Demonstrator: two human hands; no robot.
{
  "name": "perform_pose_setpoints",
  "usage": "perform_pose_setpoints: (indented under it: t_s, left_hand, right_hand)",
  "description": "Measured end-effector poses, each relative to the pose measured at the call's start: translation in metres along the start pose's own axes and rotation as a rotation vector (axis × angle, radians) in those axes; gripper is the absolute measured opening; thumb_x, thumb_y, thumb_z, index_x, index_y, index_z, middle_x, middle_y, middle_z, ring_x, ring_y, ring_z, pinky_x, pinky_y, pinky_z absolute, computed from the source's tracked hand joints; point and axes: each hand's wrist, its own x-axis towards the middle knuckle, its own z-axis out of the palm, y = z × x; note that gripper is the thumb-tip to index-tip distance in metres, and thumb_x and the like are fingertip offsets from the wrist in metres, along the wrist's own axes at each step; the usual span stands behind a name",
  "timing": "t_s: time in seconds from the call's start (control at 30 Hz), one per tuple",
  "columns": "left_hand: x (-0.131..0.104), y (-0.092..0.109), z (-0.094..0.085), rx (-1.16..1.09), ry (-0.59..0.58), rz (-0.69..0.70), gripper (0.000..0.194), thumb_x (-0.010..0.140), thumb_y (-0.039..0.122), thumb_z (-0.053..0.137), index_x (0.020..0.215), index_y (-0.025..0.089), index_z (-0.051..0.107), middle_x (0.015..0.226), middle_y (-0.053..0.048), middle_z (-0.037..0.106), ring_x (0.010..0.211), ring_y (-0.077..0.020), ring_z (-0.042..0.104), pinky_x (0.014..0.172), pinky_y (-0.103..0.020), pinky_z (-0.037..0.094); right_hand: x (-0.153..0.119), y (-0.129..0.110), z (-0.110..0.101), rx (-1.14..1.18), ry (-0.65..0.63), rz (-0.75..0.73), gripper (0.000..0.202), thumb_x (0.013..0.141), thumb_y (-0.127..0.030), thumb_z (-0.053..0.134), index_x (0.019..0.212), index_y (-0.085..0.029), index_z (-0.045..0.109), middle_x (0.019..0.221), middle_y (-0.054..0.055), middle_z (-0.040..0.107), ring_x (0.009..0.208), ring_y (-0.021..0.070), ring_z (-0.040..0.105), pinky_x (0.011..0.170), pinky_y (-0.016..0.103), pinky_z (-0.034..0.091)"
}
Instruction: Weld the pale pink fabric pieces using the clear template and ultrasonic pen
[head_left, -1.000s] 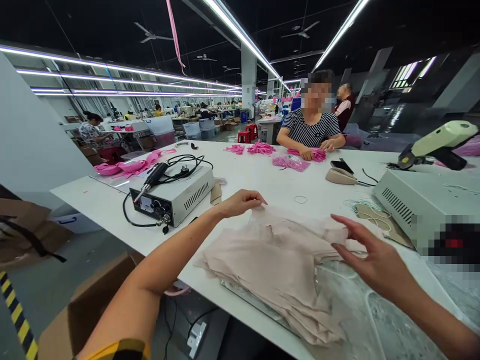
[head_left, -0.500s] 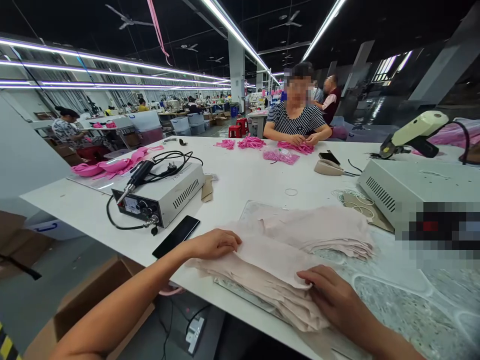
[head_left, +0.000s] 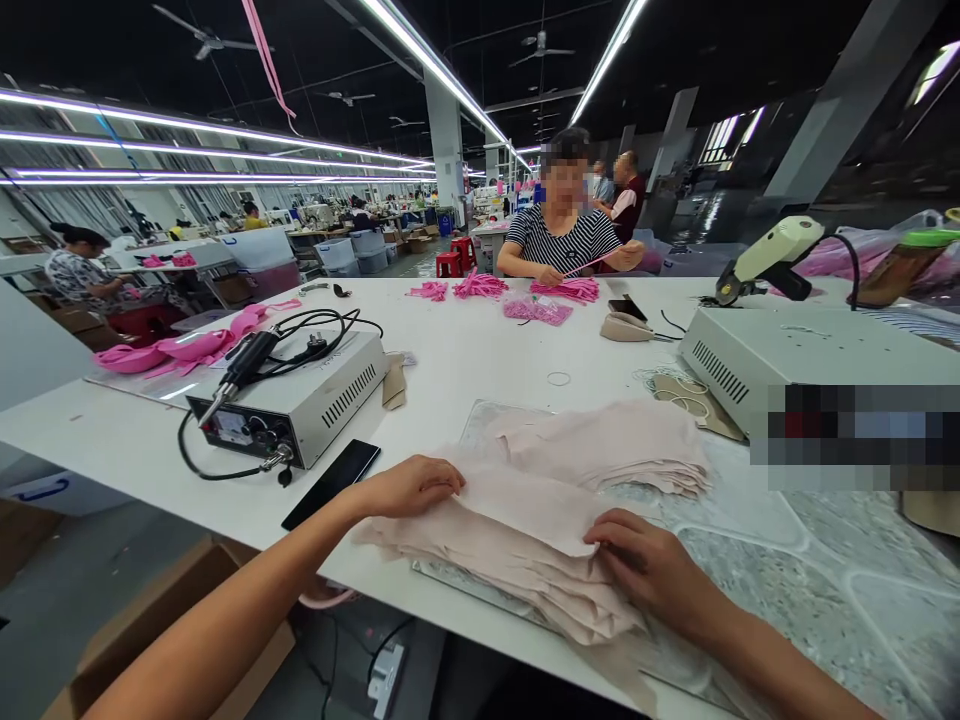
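Observation:
Pale pink fabric pieces lie in two loose stacks on a grey marbled mat (head_left: 750,590). The near stack (head_left: 517,575) hangs slightly over the table's front edge; the far stack (head_left: 607,440) lies behind it. My left hand (head_left: 412,485) has its curled fingertips closed on the left end of the top fabric piece (head_left: 525,505). At that piece's right end, my right hand (head_left: 652,560) pinches the edge between thumb and fingers. The near edge of the piece is a little raised between both hands. My left thumb is mostly hidden.
Left of the fabric stand a black phone (head_left: 331,485) and a grey control box (head_left: 315,400) with a corded handpiece (head_left: 244,365). A larger grey machine (head_left: 795,360) stands right. Across the white table (head_left: 480,350), a co-worker (head_left: 562,235) handles pink strips (head_left: 566,289).
My view has turned slightly right, so the scene sits further left. Both hands keep their hold on the top fabric piece. The co-worker has lifted one hand, stretching out a pink strip.

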Motion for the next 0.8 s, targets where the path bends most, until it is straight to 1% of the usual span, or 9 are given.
perform_pose_setpoints:
  t_s: [0.07, 0.13, 0.2, 0.3, 0.37, 0.43, 0.53, 0.7, 0.8]
  left_hand:
    - [0.005, -0.001, -0.003, -0.051, 0.05, -0.073, 0.025, 0.084, 0.032, 0.049, 0.095, 0.02, 0.069, 0.102, -0.006, 0.068, 0.09, -0.0188, 0.06, 0.078, -0.025, 0.042]
    - [0.011, 0.0, -0.007, -0.117, 0.122, -0.139, 0.026, 0.081, 0.036, 0.054, 0.093, 0.02, 0.069, 0.094, -0.005, 0.069, 0.084, -0.0191, 0.059, 0.074, -0.025, 0.042]
    - [0.017, 0.003, -0.011, -0.187, 0.181, -0.176, 0.026, 0.076, 0.039, 0.058, 0.088, 0.02, 0.07, 0.085, -0.005, 0.069, 0.079, -0.0191, 0.057, 0.07, -0.025, 0.041]
    - [0.025, 0.008, -0.015, -0.234, 0.214, -0.195, 0.026, 0.072, 0.041, 0.061, 0.082, 0.019, 0.07, 0.075, -0.003, 0.066, 0.073, -0.0179, 0.054, 0.065, -0.024, 0.04]
    - [0.03, 0.012, -0.016, -0.204, 0.209, -0.171, 0.027, 0.074, 0.041, 0.058, 0.083, 0.018, 0.069, 0.073, -0.002, 0.063, 0.069, -0.016, 0.051, 0.063, -0.024, 0.038]
    - [0.036, 0.016, -0.017, -0.157, 0.202, -0.129, 0.027, 0.078, 0.039, 0.053, 0.085, 0.017, 0.067, 0.072, -0.002, 0.06, 0.065, -0.0139, 0.047, 0.06, -0.023, 0.035]
    - [0.05, 0.023, -0.018, -0.137, 0.191, -0.083, 0.027, 0.081, 0.037, 0.048, 0.085, 0.016, 0.064, 0.071, -0.001, 0.057, 0.063, -0.0122, 0.044, 0.058, -0.023, 0.033]
    - [0.09, 0.038, -0.016, -0.176, 0.195, -0.041, 0.021, 0.079, 0.032, 0.049, 0.08, 0.016, 0.062, 0.072, -0.001, 0.056, 0.066, -0.0124, 0.045, 0.059, -0.023, 0.034]
    - [0.113, 0.049, -0.013, -0.195, 0.212, -0.014, 0.02, 0.079, 0.031, 0.048, 0.079, 0.016, 0.061, 0.072, -0.001, 0.056, 0.065, -0.0124, 0.045, 0.058, -0.023, 0.035]
  right_hand:
    - [0.005, 0.0, -0.005, 0.027, 0.013, 0.064, 0.02, 0.085, -0.03, 0.047, 0.077, -0.023, 0.063, 0.081, 0.005, 0.065, 0.071, 0.0167, 0.059, 0.063, 0.028, 0.047]
    - [0.011, 0.0, -0.011, 0.068, 0.06, 0.17, 0.025, 0.084, -0.038, 0.05, 0.066, -0.022, 0.058, 0.066, 0.002, 0.06, 0.062, 0.0159, 0.055, 0.058, 0.027, 0.044]
    - [0.017, 0.0, -0.017, 0.153, 0.073, 0.282, 0.032, 0.083, -0.046, 0.051, 0.062, -0.022, 0.056, 0.057, 0.0, 0.057, 0.057, 0.0152, 0.053, 0.056, 0.027, 0.043]
    - [0.023, -0.002, -0.025, 0.353, 0.076, 0.391, 0.04, 0.076, -0.06, 0.056, 0.069, -0.021, 0.061, 0.061, 0.002, 0.065, 0.056, 0.016, 0.057, 0.057, 0.029, 0.048]
    - [0.025, -0.004, -0.031, 0.476, 0.129, 0.446, 0.047, 0.067, -0.066, 0.061, 0.075, -0.02, 0.064, 0.066, 0.006, 0.069, 0.061, 0.0187, 0.062, 0.059, 0.031, 0.052]
    - [0.024, -0.004, -0.037, 0.561, 0.197, 0.49, 0.051, 0.061, -0.067, 0.067, 0.078, -0.019, 0.065, 0.069, 0.008, 0.071, 0.068, 0.0224, 0.066, 0.063, 0.033, 0.055]
    - [0.019, 0.001, -0.05, 0.594, 0.283, 0.529, 0.049, 0.057, -0.064, 0.072, 0.078, -0.021, 0.066, 0.073, 0.007, 0.072, 0.075, 0.0252, 0.068, 0.07, 0.037, 0.057]
    - [0.008, 0.021, -0.075, 0.555, 0.365, 0.597, 0.045, 0.057, -0.059, 0.075, 0.083, -0.023, 0.068, 0.078, 0.004, 0.074, 0.079, 0.0252, 0.069, 0.084, 0.039, 0.054]
    - [0.001, 0.029, -0.092, 0.561, 0.451, 0.576, 0.043, 0.059, -0.056, 0.075, 0.085, -0.023, 0.068, 0.08, 0.003, 0.073, 0.078, 0.0231, 0.068, 0.083, 0.037, 0.053]
